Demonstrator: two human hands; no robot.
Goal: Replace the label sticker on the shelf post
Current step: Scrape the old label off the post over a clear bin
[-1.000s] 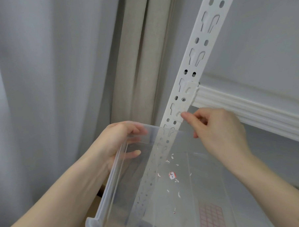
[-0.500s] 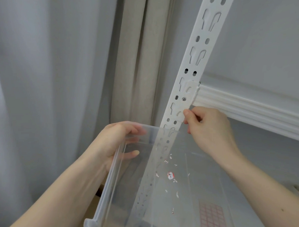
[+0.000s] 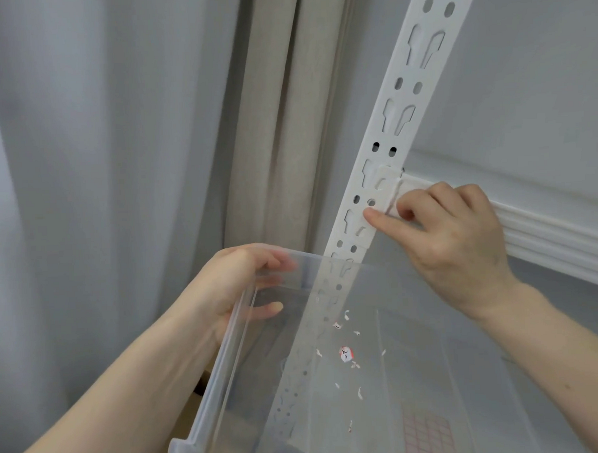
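A white slotted shelf post (image 3: 400, 115) runs from the top right down behind a clear plastic bin (image 3: 210, 415). My left hand (image 3: 238, 287) grips the bin's far left rim, holding it up under the post. My right hand (image 3: 452, 243) is at the post, fingers curled, thumb tip pressed on the post's face just below a whitish sticker remnant (image 3: 386, 184) at the shelf bracket. Several torn sticker scraps (image 3: 346, 354), one with red and black print, lie on the bin's floor. A sheet of red-edged stickers (image 3: 426, 436) shows through the bin at lower right.
A white ridged shelf beam (image 3: 548, 239) runs right from the post. Grey and beige curtains (image 3: 116, 165) hang to the left, with a pale wall behind the post.
My right hand has risen along the post from near the bin rim to the bracket height. The bin stays held in my left hand.
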